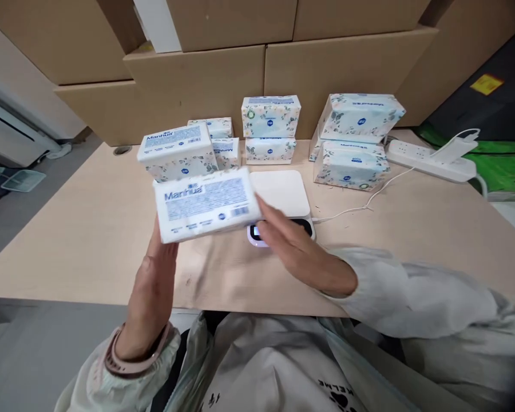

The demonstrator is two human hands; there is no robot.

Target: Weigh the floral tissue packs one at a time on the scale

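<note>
White, blue-printed, plastic-wrapped rectangular tissue pack [208,206] held between the palms, apparently above the table, overlapping the near-left part of the white flat digital scale [281,191] in view. Left hand [152,280] braces the left end, its fingers mostly hidden behind; right hand [296,246] presses the right end, fingers extended together. Judgement: wrap likely yields, so even, light pressure from flat palms should prevent denting; levelling the slightly raised right end would steady it. Beyond: floral-printed white tissue packs [270,123] in three groups on a pale wood-look table [68,229]; white power strip [431,163] at right; brown cardboard boxes [352,74] behind; grey floor [21,349] at left.
</note>
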